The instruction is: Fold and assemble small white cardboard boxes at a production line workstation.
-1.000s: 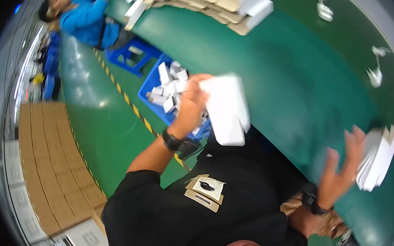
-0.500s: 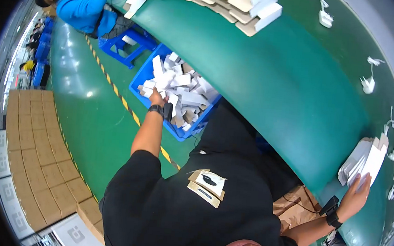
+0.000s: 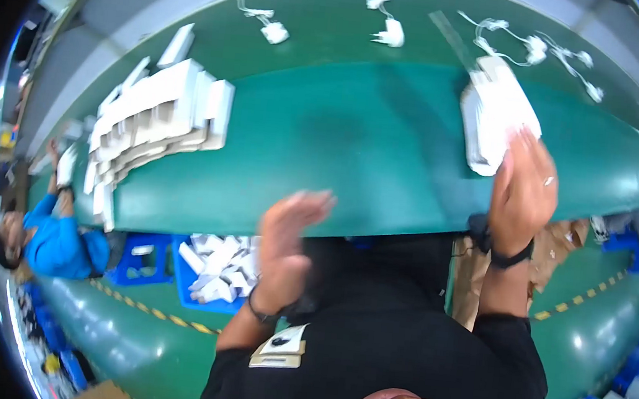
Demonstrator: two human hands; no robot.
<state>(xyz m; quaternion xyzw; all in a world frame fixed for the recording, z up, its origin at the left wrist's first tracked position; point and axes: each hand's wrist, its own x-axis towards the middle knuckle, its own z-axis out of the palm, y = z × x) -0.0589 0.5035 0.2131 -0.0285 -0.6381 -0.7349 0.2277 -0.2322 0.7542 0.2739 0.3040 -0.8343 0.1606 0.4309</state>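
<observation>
My right hand [image 3: 524, 190] rests on a stack of flat white cards [image 3: 495, 115] that lies on the green conveyor belt [image 3: 348, 137], fingers closed over its near edge. My left hand [image 3: 284, 246] hovers open and empty at the belt's near edge, palm up and blurred. Below it stands a blue bin [image 3: 216, 270] full of small white boxes. A heap of folded white cartons [image 3: 154, 118] sits at the belt's left end.
White chargers with cables [image 3: 388, 31] lie along the far side of the belt. A co-worker in a blue top [image 3: 61, 244] stands at the left, beside another blue crate [image 3: 141, 259]. Yellow-black tape [image 3: 147, 310] marks the green floor.
My left hand left the blue bin and rose empty to the belt's edge. My right hand stayed on the white stack. The view swung toward the belt.
</observation>
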